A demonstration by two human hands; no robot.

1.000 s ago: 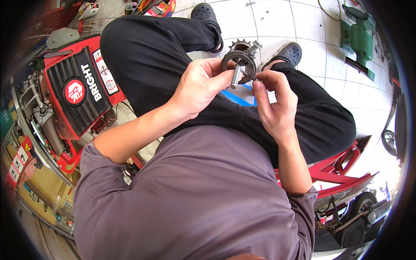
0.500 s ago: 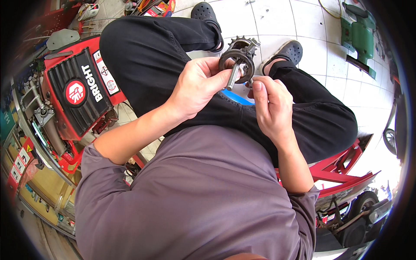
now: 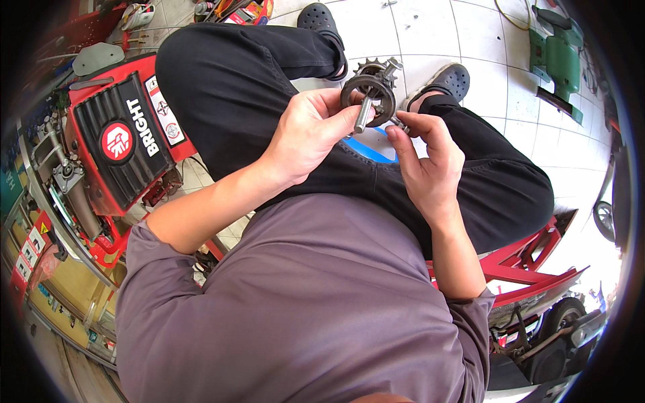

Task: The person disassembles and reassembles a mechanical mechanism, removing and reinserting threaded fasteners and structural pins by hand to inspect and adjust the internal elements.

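Observation:
My left hand (image 3: 310,131) is closed on a dark metal sprocket assembly (image 3: 384,98), a toothed wheel behind a round ring. A bright metal shaft (image 3: 363,114) pokes through the ring toward me, and its far end shows above the teeth. My right hand (image 3: 430,144) pinches a small metal piece (image 3: 399,123), perhaps a bolt, between thumb and forefinger, close to the ring's lower right edge. Whether that piece touches the ring I cannot tell. Below both hands, part of a blue curved object (image 3: 368,152) shows between my thighs.
On my left stands a red and black machine (image 3: 121,138), with a metal fixture (image 3: 67,176) beside it. A green power tool (image 3: 559,57) lies on the tiled floor (image 3: 430,33) at far right. Red metal framing (image 3: 521,265) is by my right thigh. Coloured tools (image 3: 247,13) lie at the back left.
The fingers of my right hand have shifted and opened out, so the small metal piece shows more plainly. The sprocket assembly has tilted slightly in my left hand.

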